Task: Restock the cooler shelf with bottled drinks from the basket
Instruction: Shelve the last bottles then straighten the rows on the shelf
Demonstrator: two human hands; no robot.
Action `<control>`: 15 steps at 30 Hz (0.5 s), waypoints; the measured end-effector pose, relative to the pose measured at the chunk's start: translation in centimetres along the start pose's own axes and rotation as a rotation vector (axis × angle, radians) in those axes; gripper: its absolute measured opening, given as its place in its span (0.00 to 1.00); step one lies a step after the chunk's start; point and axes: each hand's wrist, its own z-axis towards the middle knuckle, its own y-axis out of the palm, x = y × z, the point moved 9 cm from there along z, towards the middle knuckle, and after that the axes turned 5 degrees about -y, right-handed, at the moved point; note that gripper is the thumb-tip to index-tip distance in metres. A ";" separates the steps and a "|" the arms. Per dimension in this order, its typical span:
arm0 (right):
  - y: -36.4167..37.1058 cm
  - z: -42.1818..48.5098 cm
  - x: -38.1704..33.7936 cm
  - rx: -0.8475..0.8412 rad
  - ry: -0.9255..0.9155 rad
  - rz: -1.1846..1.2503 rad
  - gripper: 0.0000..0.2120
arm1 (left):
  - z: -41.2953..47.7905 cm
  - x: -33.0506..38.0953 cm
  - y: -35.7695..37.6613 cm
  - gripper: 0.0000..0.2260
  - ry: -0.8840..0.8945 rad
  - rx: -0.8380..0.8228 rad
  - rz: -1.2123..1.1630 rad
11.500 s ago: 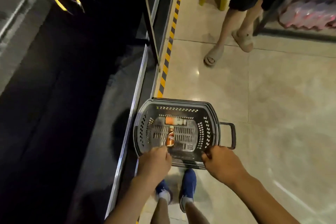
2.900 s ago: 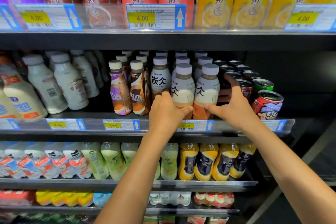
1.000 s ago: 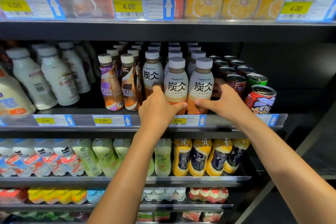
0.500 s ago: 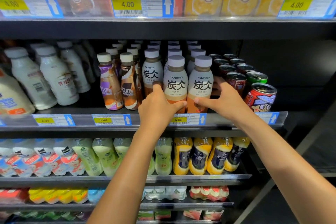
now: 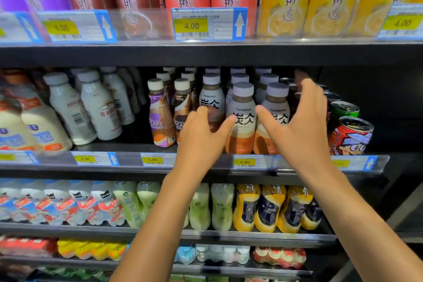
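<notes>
1. Left hand (image 5: 201, 137) and right hand (image 5: 297, 128), open and empty, flank the front bottles (image 5: 241, 121) standing on the cooler shelf (image 5: 128, 147).
2. Placing seems done; the next move calls for returning to the basket, out of view.

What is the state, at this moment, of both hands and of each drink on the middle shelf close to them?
Front centre grey-capped TANBING bottle: upright, capped, no hand grips it.
Front right grey-capped TANBING bottle: upright, capped, partly hidden by the right hand.
Left hand: open, holds nothing.
Right hand: open, fingers spread, holds nothing.
Red cartoon can: on the shelf front, untouched.
</notes>
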 end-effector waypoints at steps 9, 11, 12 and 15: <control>7.1 -0.5 -8.7 -0.075 -0.097 0.117 0.17 | 3.8 -6.9 -11.4 0.04 -0.026 0.178 -0.202; 10.1 -0.6 -8.2 -0.192 -0.014 0.065 0.14 | 5.2 -9.8 -11.6 0.07 -0.110 0.127 -0.197; 11.3 -0.7 -7.8 -0.249 0.024 0.011 0.14 | 5.8 -11.1 -11.2 0.11 -0.158 0.075 -0.205; 14.1 -1.4 -6.8 -0.373 0.142 -0.141 0.18 | 7.0 -14.0 -8.7 0.27 -0.284 -0.169 -0.264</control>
